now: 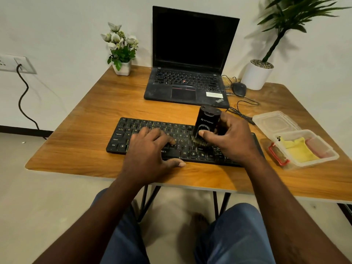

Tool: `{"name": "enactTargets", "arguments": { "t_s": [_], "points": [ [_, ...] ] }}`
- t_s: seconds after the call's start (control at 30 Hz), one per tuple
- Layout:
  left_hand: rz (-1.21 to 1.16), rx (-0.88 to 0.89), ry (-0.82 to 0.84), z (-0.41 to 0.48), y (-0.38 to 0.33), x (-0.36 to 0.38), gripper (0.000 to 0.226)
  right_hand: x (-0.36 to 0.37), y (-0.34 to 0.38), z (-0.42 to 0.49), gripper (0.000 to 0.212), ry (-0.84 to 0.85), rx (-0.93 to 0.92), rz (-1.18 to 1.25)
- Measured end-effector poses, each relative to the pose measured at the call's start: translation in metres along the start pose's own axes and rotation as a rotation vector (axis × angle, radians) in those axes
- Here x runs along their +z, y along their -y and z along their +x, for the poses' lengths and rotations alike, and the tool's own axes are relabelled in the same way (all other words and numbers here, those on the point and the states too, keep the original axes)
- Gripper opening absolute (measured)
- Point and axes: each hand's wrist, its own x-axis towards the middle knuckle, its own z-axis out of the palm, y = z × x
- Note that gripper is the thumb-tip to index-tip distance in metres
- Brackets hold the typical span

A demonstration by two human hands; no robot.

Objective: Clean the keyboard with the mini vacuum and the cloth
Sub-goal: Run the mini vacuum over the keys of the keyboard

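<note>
Right hand [231,141] grips the vacuum [205,124] upright, thumb on its front, brush on the keyboard [122,138] keys. Left hand [150,151] rests flat on the keys, fingers relaxed. Cloth [298,149] sits in the tub by the worktop's right edge.

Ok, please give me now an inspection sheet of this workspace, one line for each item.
Surface: wooden table, no spill seen.
Job's things: keyboard near the front edge; mini vacuum upright on its right side, brush down; yellow cloth in an open container.
Clutter: laptop, mouse, lid, flower pot, plant pot.
Hands: left hand rests on the keys; right hand grips the mini vacuum.
Cables: mouse cable loops beside the laptop; black cable hangs from the wall socket.
Surroundings: white wall, pale floor.
</note>
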Motion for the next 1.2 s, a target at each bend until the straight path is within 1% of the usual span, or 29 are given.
{"name": "enactTargets", "arguments": {
  "t_s": [0.1,0.2,0.27,0.33,0.4,0.5,0.57,0.67,0.77,0.87,0.93,1.0,1.13,1.2],
  "points": [
    [0.008,0.006,-0.013,0.000,0.001,0.000,0.078,0.015,0.008,-0.007,0.049,0.060,-0.121,-0.020],
    [0.050,-0.001,-0.013,-0.001,0.000,0.001,0.080,0.032,0.016,-0.012,0.036,0.146,-0.270,-0.124],
    [0.062,-0.001,-0.016,-0.002,0.000,0.002,0.077,0.032,0.015,-0.013,0.033,0.193,-0.312,-0.199],
    [0.042,0.003,-0.020,-0.003,-0.001,0.001,0.074,0.019,0.009,-0.013,0.034,0.207,-0.288,-0.236],
    [0.036,-0.009,0.010,-0.002,-0.001,-0.001,0.072,-0.004,-0.002,-0.015,0.037,0.198,-0.227,-0.252],
    [0.051,-0.014,0.011,-0.002,-0.003,-0.001,0.069,-0.040,-0.022,-0.021,0.032,0.171,-0.117,-0.258],
    [0.060,-0.011,0.013,-0.001,-0.006,-0.001,0.068,-0.053,-0.030,-0.025,0.032,0.126,-0.078,-0.256],
    [0.085,0.005,0.031,0.000,-0.011,0.000,0.068,-0.048,-0.026,-0.028,0.034,0.102,-0.076,-0.164],
    [0.139,0.029,0.032,0.000,-0.017,0.002,0.074,-0.031,-0.014,-0.024,0.045,0.105,-0.102,-0.067],
    [0.154,0.024,0.024,0.001,-0.020,0.003,0.073,-0.017,-0.003,-0.011,0.041,0.103,-0.141,-0.098],
    [0.151,0.015,0.021,0.001,-0.020,0.003,0.073,-0.010,0.002,-0.001,0.040,0.111,-0.171,-0.185],
    [0.142,0.005,0.025,0.001,-0.019,0.003,0.073,-0.008,0.005,0.006,0.039,0.159,-0.161,-0.254],
    [0.128,-0.019,0.039,0.002,-0.018,0.004,0.072,-0.018,0.006,0.012,0.033,0.371,-0.061,-0.162],
    [0.122,-0.023,0.040,0.003,-0.018,0.004,0.072,-0.022,0.006,0.016,0.038,0.356,-0.045,-0.150]
  ]
}}
